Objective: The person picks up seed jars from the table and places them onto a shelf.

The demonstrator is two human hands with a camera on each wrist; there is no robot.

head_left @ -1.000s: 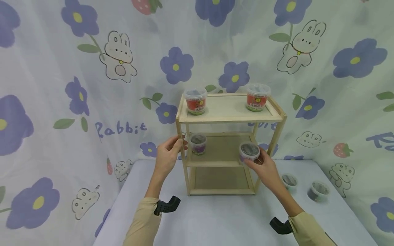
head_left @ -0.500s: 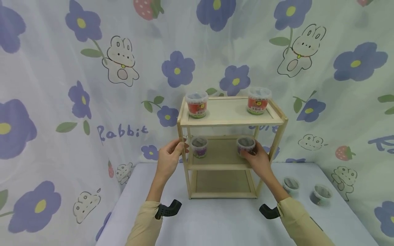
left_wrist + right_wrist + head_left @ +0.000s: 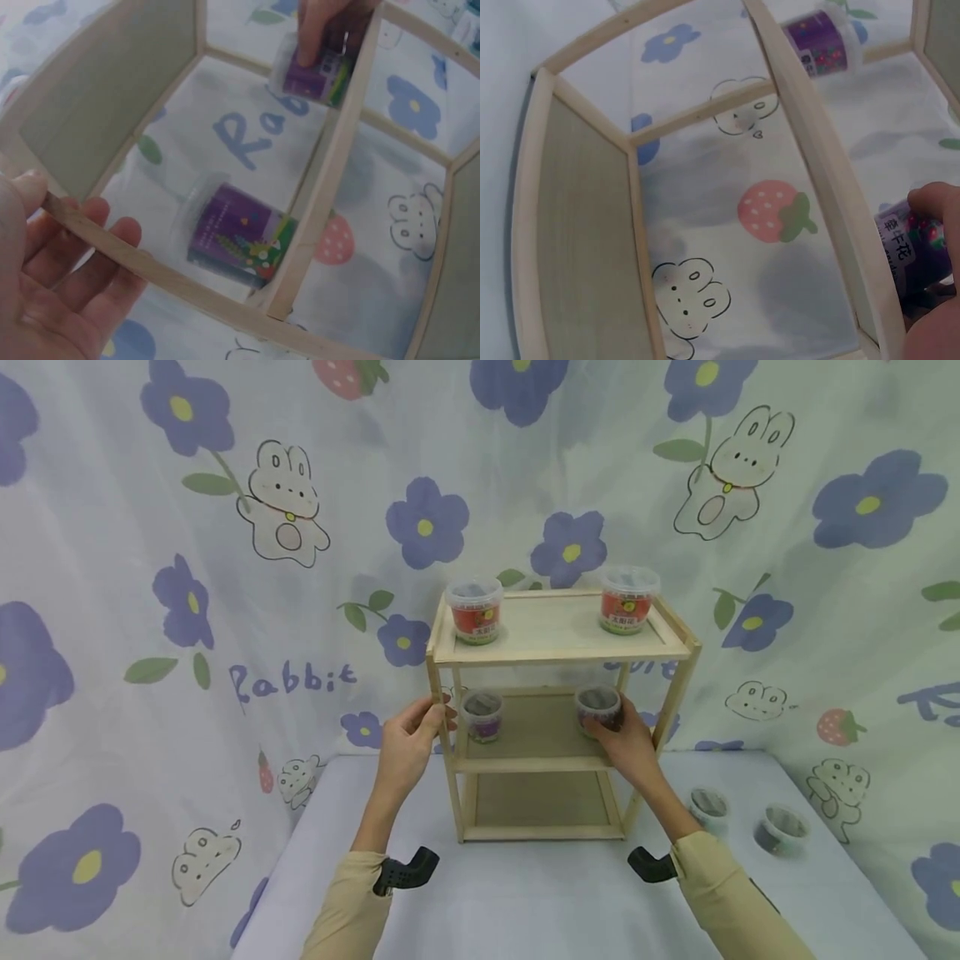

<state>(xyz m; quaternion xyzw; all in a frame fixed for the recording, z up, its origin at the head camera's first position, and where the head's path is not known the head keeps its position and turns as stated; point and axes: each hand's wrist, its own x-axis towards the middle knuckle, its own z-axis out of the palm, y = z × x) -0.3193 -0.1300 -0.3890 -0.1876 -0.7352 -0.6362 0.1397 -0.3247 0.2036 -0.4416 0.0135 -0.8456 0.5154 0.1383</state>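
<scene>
My left hand holds the front left post of a small three-tier wooden shelf, thumb on one side and fingers on the other. On the middle tier, toward the right, my right hand grips a clear plastic tub with a purple label; in the right wrist view the thumb lies along the tub. A matching purple-labelled tub stands at the left of that tier, close to the left hand, its label plain in the left wrist view.
Two red-labelled tubs stand on the top tier, one near each end. Two more lidded tubs rest on the white table, right of the shelf. A patterned cloth hangs behind.
My right hand has carried its purple-labelled tub left and inward, from the shelf's front right onto the middle tier. The left hand keeps its hold on the post.
</scene>
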